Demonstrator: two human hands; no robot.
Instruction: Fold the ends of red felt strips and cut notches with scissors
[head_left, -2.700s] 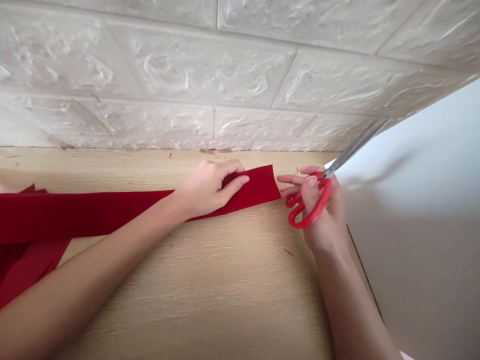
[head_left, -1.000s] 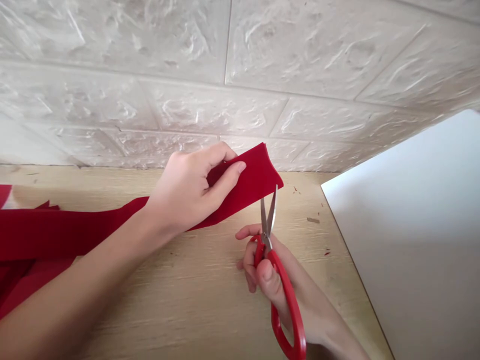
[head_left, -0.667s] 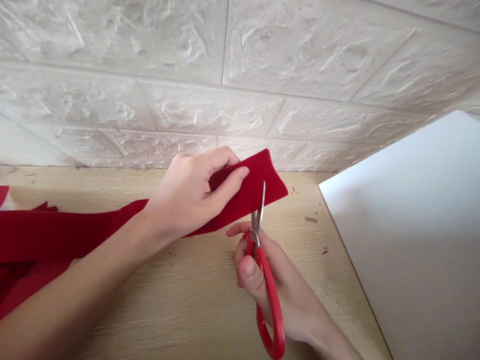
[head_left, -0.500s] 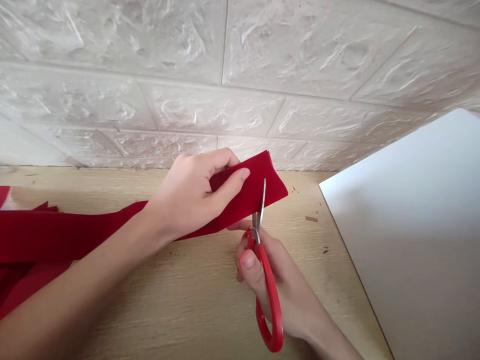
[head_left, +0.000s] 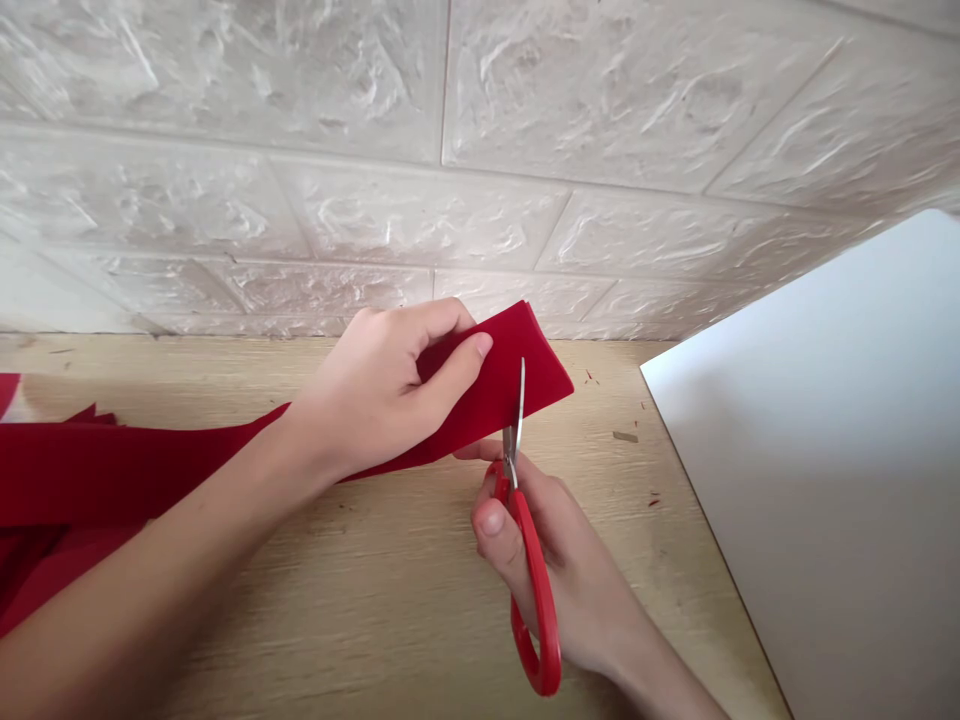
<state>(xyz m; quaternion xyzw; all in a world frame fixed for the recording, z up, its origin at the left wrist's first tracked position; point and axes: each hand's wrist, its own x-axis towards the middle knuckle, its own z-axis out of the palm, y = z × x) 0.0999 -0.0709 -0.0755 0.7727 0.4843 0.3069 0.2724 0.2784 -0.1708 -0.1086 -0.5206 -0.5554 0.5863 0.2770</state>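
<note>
A long strip of red fabric point(head_left: 499, 385) runs from the left edge to the middle, its far end layered and raised above the table. My left hand point(head_left: 401, 385) pinches this strip near its end, thumb on top and the other fingers mostly behind it. In my right hand point(head_left: 551, 560) is a pair of scissors point(head_left: 540, 600) with red handles. Their blades are parted around the lower edge of the fabric, one blade in front of it and the other partly hidden behind. The cloth between the blades looks uncut.
More red fabric point(head_left: 75, 575) lies in a pile at the left. A white panel point(head_left: 832, 450) with a straight edge stands or lies at the right. Small scraps point(head_left: 625, 436) dot the wooden table point(head_left: 337, 620). A pale brick-patterned wall point(head_left: 360, 210) rises behind.
The scissors and the fabric's end have shifted very slightly left. Both hands keep the same grip, and the blades stay parted at the fabric's edge.
</note>
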